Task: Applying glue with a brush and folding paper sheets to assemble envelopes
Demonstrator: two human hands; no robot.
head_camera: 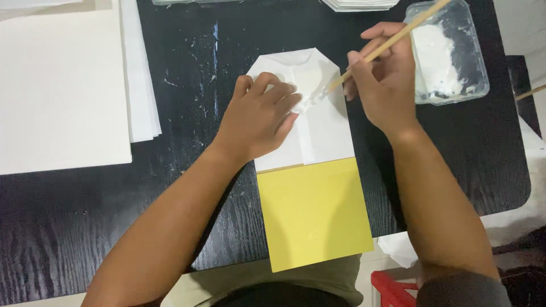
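The left hand (pixel 259 119) pressed flat, fingers spread, on the folded white paper (pixel 318 113) near the desk's (pixel 68 216) far edge, while the right hand (pixel 387 85), fingers clenched on a brush (pixel 392 38), spread paste, seemingly mid-gluing, needing steady strokes.

On the black worktop (pixel 68 227), the left hand (pixel 259 119) presses flat on a folded white paper (pixel 324 131) laid over a yellow sheet (pixel 313 213) that overhangs the near edge. The right hand (pixel 387 85) holds a wooden brush (pixel 387 42), its tip on the fold. A clear tub of white paste (pixel 449 54) sits near the far right corner, white sheets (pixel 57 85) at the far left.
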